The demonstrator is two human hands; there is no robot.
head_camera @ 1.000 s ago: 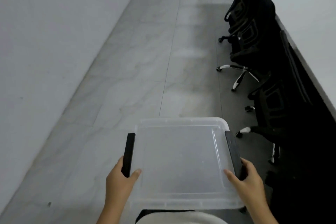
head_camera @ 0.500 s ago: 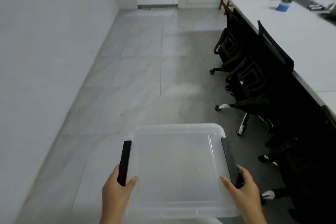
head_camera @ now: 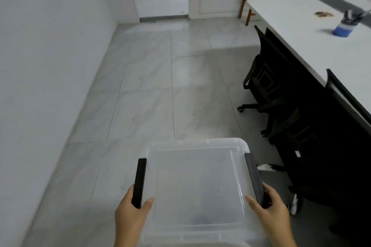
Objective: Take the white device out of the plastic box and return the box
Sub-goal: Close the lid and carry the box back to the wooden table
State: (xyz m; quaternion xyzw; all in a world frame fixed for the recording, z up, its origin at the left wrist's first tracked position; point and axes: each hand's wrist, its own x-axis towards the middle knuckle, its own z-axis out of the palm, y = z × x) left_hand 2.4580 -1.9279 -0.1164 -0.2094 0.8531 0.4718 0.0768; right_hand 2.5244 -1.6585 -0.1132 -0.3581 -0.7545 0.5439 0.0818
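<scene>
Grip: both hands are closing on the box (head_camera: 195,184); the left hand (head_camera: 131,216) is wrapping the left clip (head_camera: 140,182), thumb lying on the lid, and the right hand (head_camera: 271,212) is doing the same at the right clip (head_camera: 253,179).
Position: the box is being held level in front of the body, above the floor (head_camera: 152,94), with chairs (head_camera: 281,96) and a table (head_camera: 313,40) off to the right.
Look: it is showing as clear, frosted plastic with rounded corners, a lid on top and two black side clips; a faint dark smudge near the lid's near edge is too blurred to name, and no white device is showing.
Handling: it is probably riding light and stiff enough to carry flat, though the smooth walls are likely slippery and the lid may be flexing.
Hold: the clips and the rim under them are looking like the surest places to take it.
</scene>
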